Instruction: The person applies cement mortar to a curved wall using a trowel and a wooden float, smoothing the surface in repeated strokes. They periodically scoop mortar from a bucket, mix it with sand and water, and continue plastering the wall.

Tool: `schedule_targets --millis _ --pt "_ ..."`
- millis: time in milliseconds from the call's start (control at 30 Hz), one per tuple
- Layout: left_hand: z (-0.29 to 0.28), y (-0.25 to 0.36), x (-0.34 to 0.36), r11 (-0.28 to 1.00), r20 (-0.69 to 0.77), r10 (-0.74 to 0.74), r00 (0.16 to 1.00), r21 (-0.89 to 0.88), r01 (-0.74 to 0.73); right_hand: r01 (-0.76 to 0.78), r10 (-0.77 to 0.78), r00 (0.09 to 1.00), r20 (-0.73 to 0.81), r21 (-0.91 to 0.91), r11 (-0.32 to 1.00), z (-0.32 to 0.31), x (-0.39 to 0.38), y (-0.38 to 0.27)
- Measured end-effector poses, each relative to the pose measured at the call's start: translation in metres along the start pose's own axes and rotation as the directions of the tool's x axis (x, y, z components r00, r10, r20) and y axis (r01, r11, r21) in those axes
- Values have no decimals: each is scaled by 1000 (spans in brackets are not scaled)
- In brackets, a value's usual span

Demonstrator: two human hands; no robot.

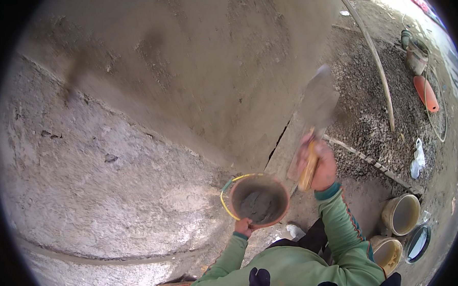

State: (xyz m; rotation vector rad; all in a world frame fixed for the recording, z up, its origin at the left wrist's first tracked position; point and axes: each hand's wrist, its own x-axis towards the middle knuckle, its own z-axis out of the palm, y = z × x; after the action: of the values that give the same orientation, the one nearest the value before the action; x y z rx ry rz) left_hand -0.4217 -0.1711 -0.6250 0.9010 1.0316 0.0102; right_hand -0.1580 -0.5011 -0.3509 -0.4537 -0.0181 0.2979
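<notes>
My left hand (243, 227) is closed on the near rim of a reddish-brown bucket (284, 215), which has a yellow and green handle. Grey wet mortar (261, 206) lies in the bottom of the bucket. To the right, my right hand (322, 165) is wrapped round the wooden handle of a trowel (308, 169). The trowel's blade is raised, points away from me and is smeared by motion. Ahead is a wall surface (201, 65) coated in smooth grey-brown mortar, with several rough patches. Blurred dark specks show in front of it at the left.
A rough pale grey surface (99, 183) spreads at the left. A pole (378, 62) lies across gravel (376, 111) at the right. Two water-filled buckets (388, 214) (400, 252) and a dark round tub (428, 243) stand at lower right. Farther off are a dirty pail (414, 61) and an orange object (424, 93).
</notes>
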Motion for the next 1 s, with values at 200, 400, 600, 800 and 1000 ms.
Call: schedule_targets --millis 200,400,600,800,1000 --pt "-61 -7 -33 998 -257 -64 964 10 69 847 -850 526 -23 -72 527 87 73 -90" --pt "-117 -34 -37 766 112 360 926 531 -362 362 -821 570 38 -908 209 3 206 -16" --pt "-53 -31 -42 976 -189 120 975 202 -81 302 625 774 98 -925 -229 -144 0 200" --pt "38 -16 -56 417 253 527 811 754 -507 -76 439 808 -392 -809 -583 -204 -68 244" --pt "94 19 -79 146 560 405 723 741 -655 513 814 577 67 -805 -297 -283 -109 254"
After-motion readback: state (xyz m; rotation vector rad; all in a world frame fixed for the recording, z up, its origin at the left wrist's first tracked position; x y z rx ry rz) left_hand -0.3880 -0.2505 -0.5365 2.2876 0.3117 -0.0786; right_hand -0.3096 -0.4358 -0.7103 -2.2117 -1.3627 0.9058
